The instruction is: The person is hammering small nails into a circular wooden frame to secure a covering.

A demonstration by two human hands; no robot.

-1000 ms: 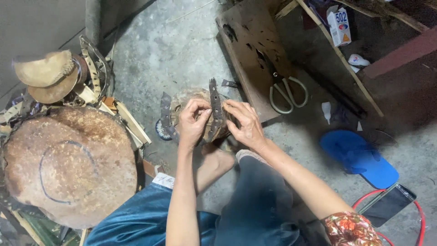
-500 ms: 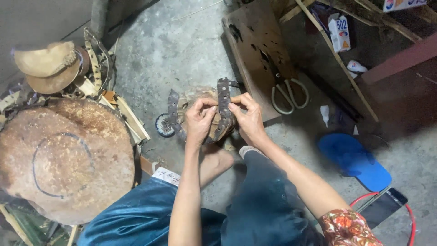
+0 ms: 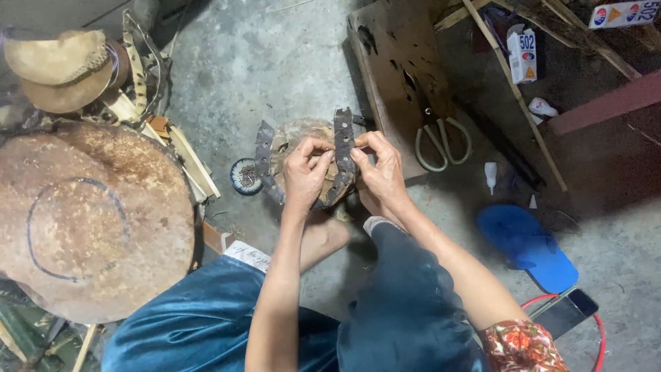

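A dark studded strap (image 3: 342,141) bends in a U around a round, rough brown piece (image 3: 297,135) over the concrete floor. My left hand (image 3: 305,172) pinches the brown piece between the strap's two arms. My right hand (image 3: 379,167) pinches the strap's right arm near its upper end. The strap's left arm (image 3: 264,153) sticks up free. Both hands work close together, just above my bare foot (image 3: 326,238).
A large round rusty-brown disc (image 3: 82,213) with a drawn circle lies at left. Beige-handled scissors (image 3: 441,138) rest on a wooden board (image 3: 392,69). A blue sandal (image 3: 527,244), a phone (image 3: 564,313), a small glue bottle (image 3: 490,176) and a small round tin (image 3: 245,176) lie around.
The view has shifted slightly; my hands stay on the strap and brown piece, with fingers regripping the strap's right arm.
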